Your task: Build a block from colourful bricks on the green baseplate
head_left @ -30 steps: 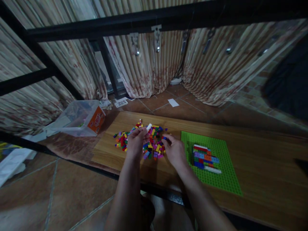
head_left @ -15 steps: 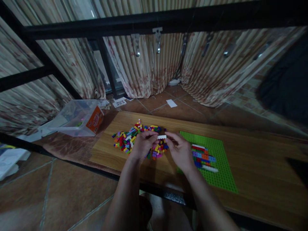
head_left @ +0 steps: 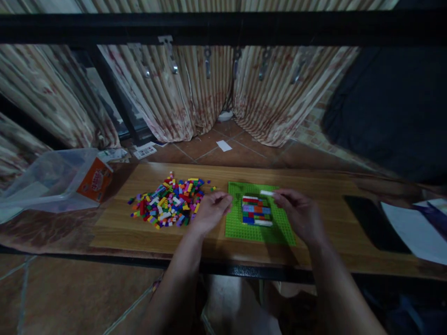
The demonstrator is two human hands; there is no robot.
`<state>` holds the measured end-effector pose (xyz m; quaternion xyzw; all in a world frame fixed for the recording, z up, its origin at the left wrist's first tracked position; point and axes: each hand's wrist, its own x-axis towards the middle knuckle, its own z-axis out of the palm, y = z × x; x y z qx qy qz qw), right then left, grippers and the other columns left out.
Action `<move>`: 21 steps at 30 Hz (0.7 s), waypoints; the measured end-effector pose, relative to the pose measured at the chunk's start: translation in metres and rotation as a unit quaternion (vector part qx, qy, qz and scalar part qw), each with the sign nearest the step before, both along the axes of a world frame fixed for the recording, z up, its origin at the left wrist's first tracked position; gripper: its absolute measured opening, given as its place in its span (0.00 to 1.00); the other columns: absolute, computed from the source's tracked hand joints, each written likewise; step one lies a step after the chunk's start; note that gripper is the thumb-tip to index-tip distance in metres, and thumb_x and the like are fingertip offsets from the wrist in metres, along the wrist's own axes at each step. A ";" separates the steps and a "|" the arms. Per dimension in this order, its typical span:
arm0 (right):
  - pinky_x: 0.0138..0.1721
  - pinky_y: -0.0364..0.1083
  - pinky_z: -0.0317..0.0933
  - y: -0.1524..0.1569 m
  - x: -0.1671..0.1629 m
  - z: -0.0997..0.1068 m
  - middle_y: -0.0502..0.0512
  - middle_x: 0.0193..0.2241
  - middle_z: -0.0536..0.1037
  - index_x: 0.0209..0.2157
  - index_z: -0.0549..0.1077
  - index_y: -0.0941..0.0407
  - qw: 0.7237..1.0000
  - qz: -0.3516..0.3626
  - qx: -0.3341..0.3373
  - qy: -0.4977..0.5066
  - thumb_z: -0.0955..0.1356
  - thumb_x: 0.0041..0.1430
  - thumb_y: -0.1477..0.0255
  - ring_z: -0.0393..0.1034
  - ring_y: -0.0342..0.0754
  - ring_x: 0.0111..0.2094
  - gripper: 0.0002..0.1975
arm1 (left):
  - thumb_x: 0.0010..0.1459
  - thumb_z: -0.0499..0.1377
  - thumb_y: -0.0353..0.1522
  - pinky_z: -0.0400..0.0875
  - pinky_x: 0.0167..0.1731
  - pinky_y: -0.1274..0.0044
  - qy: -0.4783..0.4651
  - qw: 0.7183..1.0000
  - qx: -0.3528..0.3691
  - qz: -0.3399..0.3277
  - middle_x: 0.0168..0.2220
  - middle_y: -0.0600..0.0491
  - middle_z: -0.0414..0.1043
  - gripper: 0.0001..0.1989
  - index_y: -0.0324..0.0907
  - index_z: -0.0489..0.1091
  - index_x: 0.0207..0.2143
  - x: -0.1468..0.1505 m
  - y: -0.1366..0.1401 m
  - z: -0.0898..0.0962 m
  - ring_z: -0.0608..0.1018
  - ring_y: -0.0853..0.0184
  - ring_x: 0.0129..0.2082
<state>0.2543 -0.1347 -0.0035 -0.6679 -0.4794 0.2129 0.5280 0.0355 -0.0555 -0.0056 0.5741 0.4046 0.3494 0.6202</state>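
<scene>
Pinched between the fingers of my right hand (head_left: 300, 211) is a long white toy brick (head_left: 268, 193), held over the upper part of the green baseplate (head_left: 281, 228). Thumb and fingers of my left hand (head_left: 213, 209) are drawn together near the plate's left edge, with nothing visible in them. On the plate, between both hands, sits a block of joined bricks (head_left: 257, 210) in red, white, blue, orange and light blue. To the left of my left hand spreads a heap of loose coloured bricks (head_left: 171, 202).
A clear plastic box (head_left: 52, 179) with an orange label stands past the wooden table's (head_left: 118, 228) left end. On the right lie a dark flat object (head_left: 377, 223) and white paper (head_left: 415, 228). A black bar (head_left: 223, 30) with hanging metal clips crosses above, before striped curtains.
My view has turned right. Both hands held the white brick over the heap; now they are apart, and my right hand alone has it above the baseplate. My left hand has let go.
</scene>
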 end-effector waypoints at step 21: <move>0.37 0.48 0.64 -0.017 0.017 -0.018 0.54 0.31 0.81 0.31 0.80 0.54 0.994 0.004 -0.083 -0.068 0.68 0.53 0.62 0.74 0.51 0.34 0.12 | 0.54 0.57 0.34 0.63 0.26 0.80 0.131 0.984 0.118 -0.005 0.23 0.56 0.72 0.10 0.41 0.76 0.29 0.021 0.001 -0.028 0.71 0.70 0.24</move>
